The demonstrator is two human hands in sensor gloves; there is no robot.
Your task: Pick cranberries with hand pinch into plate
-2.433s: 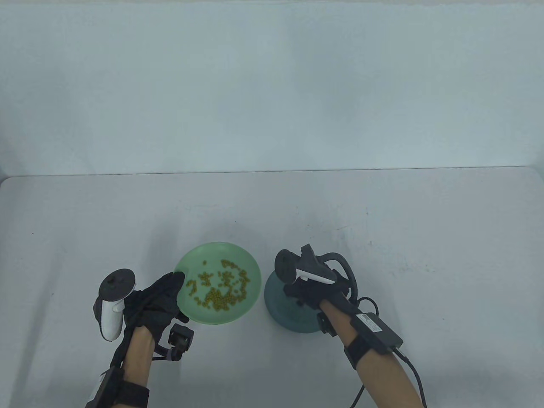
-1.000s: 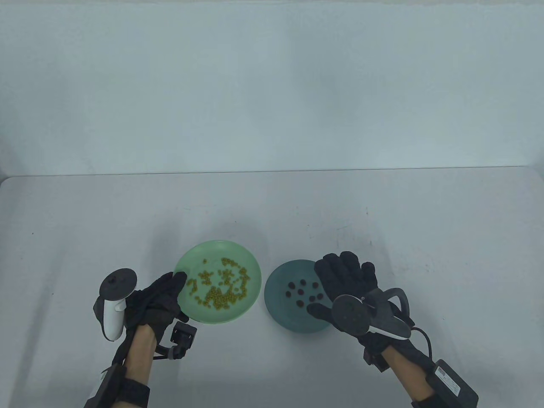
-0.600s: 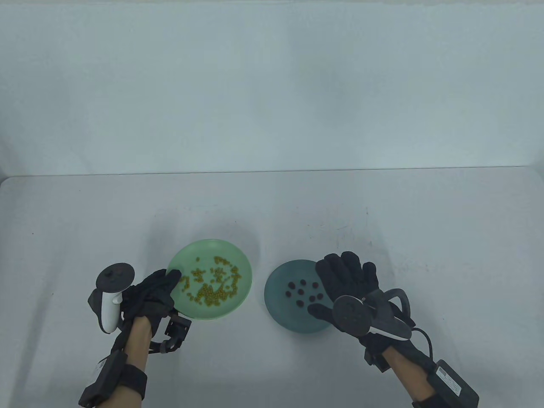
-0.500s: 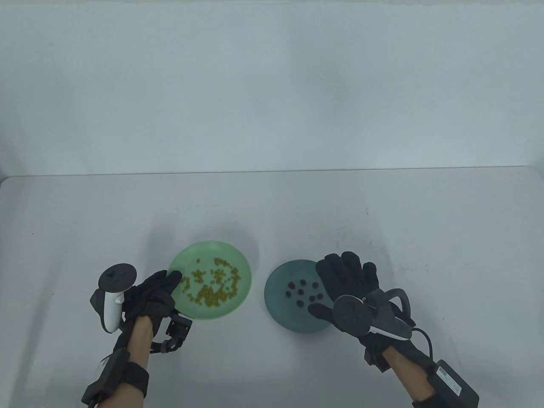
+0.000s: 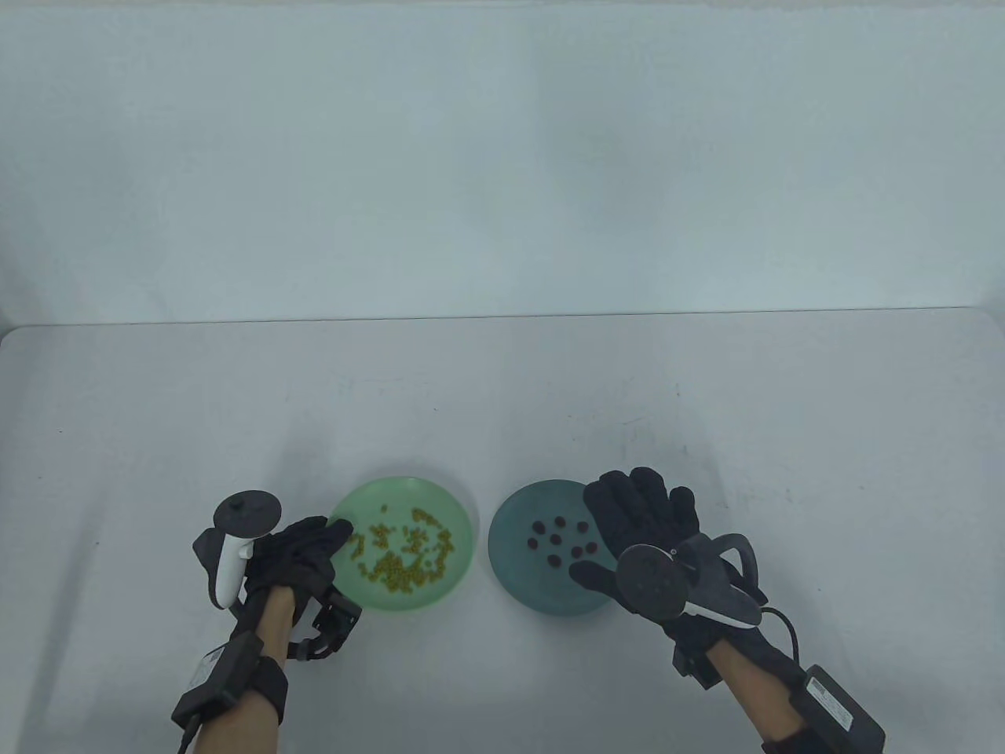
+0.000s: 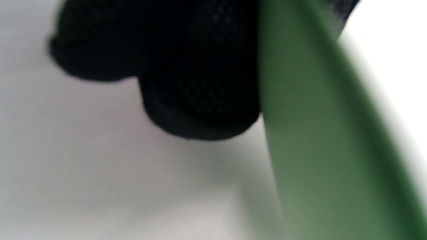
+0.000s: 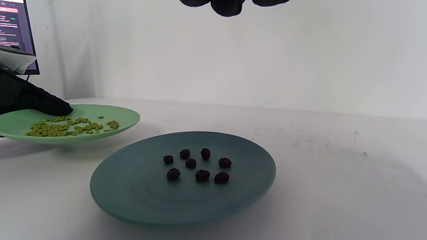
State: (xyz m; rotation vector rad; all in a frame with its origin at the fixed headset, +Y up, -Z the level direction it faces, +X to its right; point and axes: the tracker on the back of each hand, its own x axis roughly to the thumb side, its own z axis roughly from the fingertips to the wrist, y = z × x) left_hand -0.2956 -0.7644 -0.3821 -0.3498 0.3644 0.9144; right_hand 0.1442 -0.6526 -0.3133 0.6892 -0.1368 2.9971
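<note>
— Where are the cranberries (image 5: pixel 559 539)?
— Eight dark cranberries lie close together on the blue plate (image 5: pixel 514 577), a little toward its far side. In the right wrist view the cranberries (image 7: pixel 196 165) sit near the middle of the blue plate (image 7: pixel 133 196), none touching the rim.

— And the right hand (image 5: pixel 640 534)?
— It hovers over the plate's right edge, fingers (image 5: pixel 640 491) straight and spread, thumb out toward the left. It holds nothing. Only its fingertips (image 7: pixel 230 5) show at the top of its own wrist view.

— What is beside the blue plate?
— A green plate (image 5: pixel 455 581) just to the left, apart from it, with a scatter of small yellow-green pieces (image 5: pixel 400 554) on it.

— Does the left hand (image 5: pixel 294 554) hold it?
— Yes. The thumb lies over the green plate's near-left rim and the fingers go under it. The left wrist view is blurred, yet shows gloved fingers (image 6: pixel 196 76) against the green plate (image 6: pixel 310 133). From the right wrist view that side looks lifted off the table (image 5: pixel 785 408).

— Anything else?
— A lit screen (image 7: pixel 15 33) at the far left.
</note>
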